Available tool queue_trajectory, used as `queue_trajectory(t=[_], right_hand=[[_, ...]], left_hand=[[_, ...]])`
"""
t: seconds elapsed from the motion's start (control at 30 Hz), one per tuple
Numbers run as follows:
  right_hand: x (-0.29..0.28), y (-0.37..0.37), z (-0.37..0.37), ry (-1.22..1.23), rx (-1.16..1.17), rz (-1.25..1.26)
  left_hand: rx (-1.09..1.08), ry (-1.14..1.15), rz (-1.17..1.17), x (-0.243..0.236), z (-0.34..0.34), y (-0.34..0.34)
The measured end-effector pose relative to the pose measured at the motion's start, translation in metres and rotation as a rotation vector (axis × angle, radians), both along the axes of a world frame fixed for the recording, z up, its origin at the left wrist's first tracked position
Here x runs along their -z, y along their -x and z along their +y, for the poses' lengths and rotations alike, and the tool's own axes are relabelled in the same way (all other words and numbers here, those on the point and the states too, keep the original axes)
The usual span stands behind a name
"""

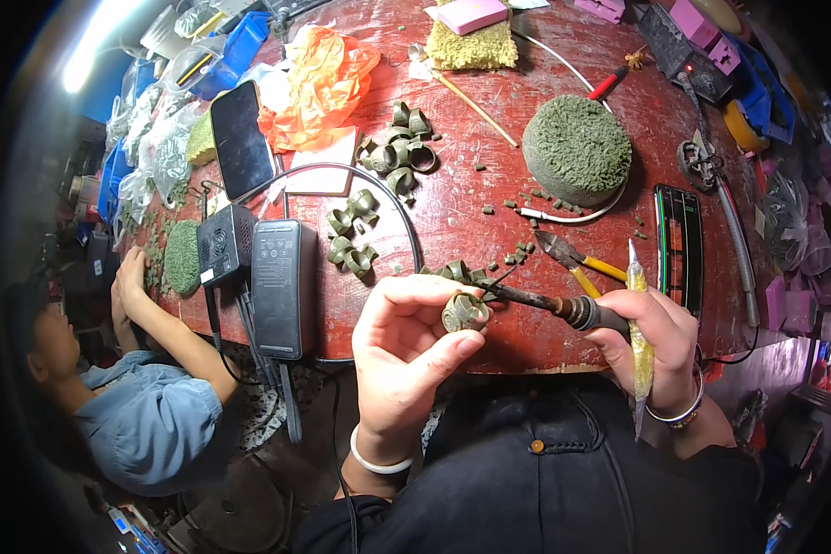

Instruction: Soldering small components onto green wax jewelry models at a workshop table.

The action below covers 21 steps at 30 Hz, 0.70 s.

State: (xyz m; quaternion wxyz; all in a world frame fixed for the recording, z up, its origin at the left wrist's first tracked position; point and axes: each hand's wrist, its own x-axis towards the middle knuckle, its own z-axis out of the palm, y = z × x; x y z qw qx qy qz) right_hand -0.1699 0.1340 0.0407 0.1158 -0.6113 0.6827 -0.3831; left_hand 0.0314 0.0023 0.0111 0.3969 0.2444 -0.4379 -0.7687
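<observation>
The left hand (399, 349) pinches a small green ring (463, 315) at nine o'clock from the right hand (668, 334), whose grip holds a twelve-to-six yellow stick (639, 343) and a soldering iron (577, 311) pointing just past nine, its tip by the ring's one-o'clock edge; contact unclear.

Glaring lamp (100, 44) upper left, dark rim.

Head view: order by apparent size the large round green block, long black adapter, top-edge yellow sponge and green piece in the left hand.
1. Large round green block, long black adapter: too alike to rank.
2. Yellow sponge.
3. Green piece.
</observation>
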Motion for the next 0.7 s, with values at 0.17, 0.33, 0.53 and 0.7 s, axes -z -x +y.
queue_trajectory(t=[0.17,0.33,0.53,0.7], right_hand=[[0.0001,0.0001,0.0001,0.003,0.002,0.002],[0.0011,0.0001,0.0000,0.013,0.000,0.004],[-0.0007,0.0012,0.0008,-0.012,0.000,0.009],[0.0012,0.0011,-0.0007,0.042,0.009,-0.001]], left_hand=[[0.001,0.002,0.004,0.0005,-0.0003,0.0004],[0.003,0.003,0.006,0.0014,-0.0001,0.0000],[0.000,0.008,-0.004,0.0017,-0.0004,0.0006],[-0.006,0.025,0.000,0.0044,-0.0012,-0.0005]])
